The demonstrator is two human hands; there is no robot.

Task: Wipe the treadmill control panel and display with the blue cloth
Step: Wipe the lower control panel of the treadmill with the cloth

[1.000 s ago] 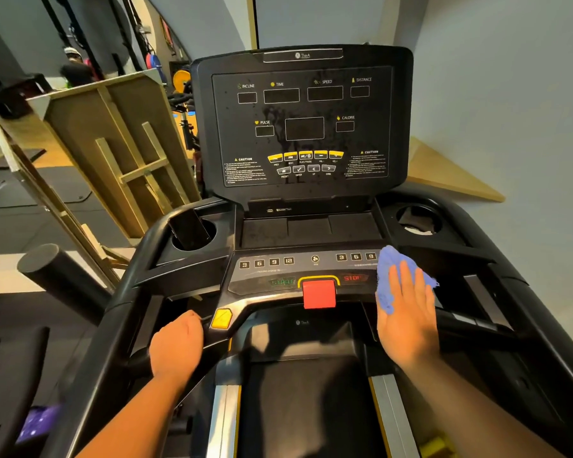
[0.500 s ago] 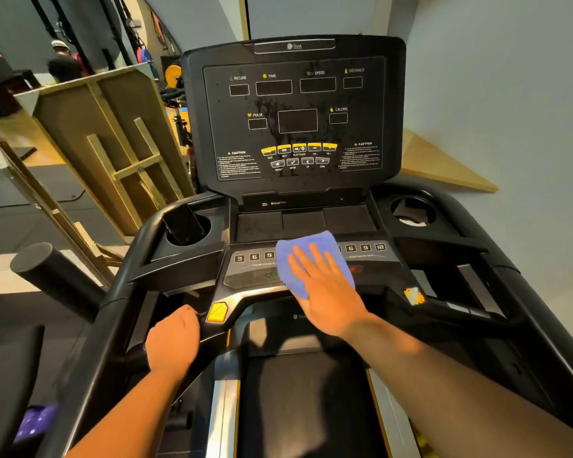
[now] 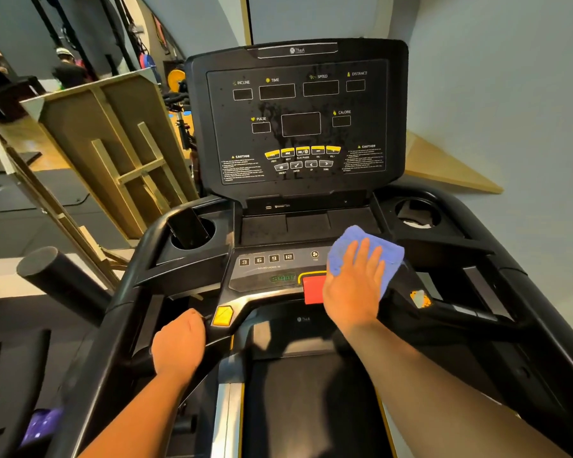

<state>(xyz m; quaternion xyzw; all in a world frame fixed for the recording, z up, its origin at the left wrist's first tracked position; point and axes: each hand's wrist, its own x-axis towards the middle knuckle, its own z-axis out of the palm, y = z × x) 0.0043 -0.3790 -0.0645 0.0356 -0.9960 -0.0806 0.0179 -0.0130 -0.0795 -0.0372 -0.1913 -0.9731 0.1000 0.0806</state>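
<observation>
The blue cloth [image 3: 366,251] is pressed flat under the right hand [image 3: 353,285], fingers straight and spread, on the right end of the lower control panel [image 3: 272,272], just right of the red stop button [image 3: 313,289]. The left hand [image 3: 178,347] is wrapped around the left handlebar [image 3: 139,312], next to a yellow button [image 3: 222,315], so only the right hand is placed for any wiping. The panel's long axis runs left to right across the body, which means the unwiped stretch lies to the left of the cloth, while the upright display [image 3: 298,120] sits above and beyond it, well apart from both hands but closer to the right one. A reach up and forward would probably be needed for that part, and dark splatter marks can be seen on its face, though whether that is spray or grime can't really be told from this view. Plenty of writing can be read: INCLINE, TIME, SPEED, DISTANCE, PULSE and CALORIE over the display windows, two CAUTION blocks in fine print too small to make out, PLAY/PAUSE, NEXT and ENTER under the yellow keys, and 3, 6, 9, 12 plus a green START on the lower panel. A small brand logo at the top edge is too blurry to be trusted.
</observation>
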